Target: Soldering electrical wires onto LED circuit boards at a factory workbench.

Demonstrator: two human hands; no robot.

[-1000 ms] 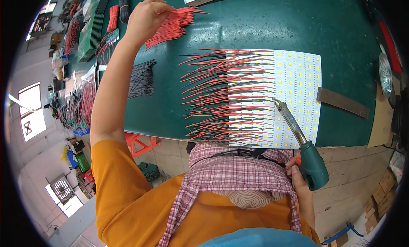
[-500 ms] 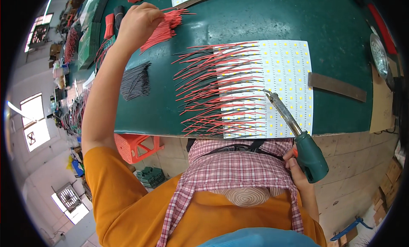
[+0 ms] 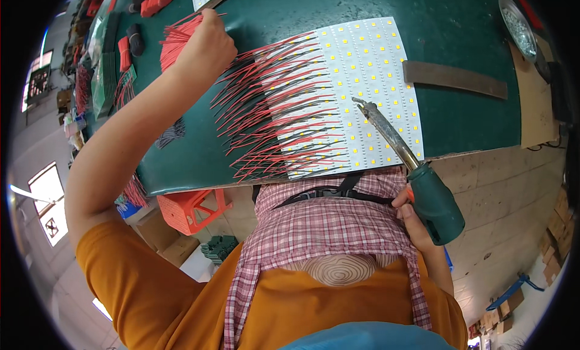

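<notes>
My right hand (image 3: 418, 224) is wrapped round the green handle of a soldering iron (image 3: 436, 202). Its metal shaft slants up and left, the tip over a white LED board (image 3: 377, 66) dotted with yellow LEDs. Rows of red and black wires (image 3: 266, 102) lie across the board's left half and fan out past its left edge. Up at the left, my left hand (image 3: 211, 45) is closed beside a pile of red wires (image 3: 175, 43). A thin red wire shows at its fingertips, which are partly hidden. Below the left forearm some dark wires (image 3: 171, 134) peek out.
A brown metal strip (image 3: 456, 78) touches the board's right edge. A round, glassy lamp (image 3: 518, 30) stands at the far right. Stacked green boards (image 3: 106, 63) and bundled wires (image 3: 124, 54) are at the left. An orange-red stool (image 3: 187, 211) is below the table edge.
My left hand has come from the far side of the red wire pile across to its right, closer to the board. The view has shifted and tilted; the soldering iron stays over the board.
</notes>
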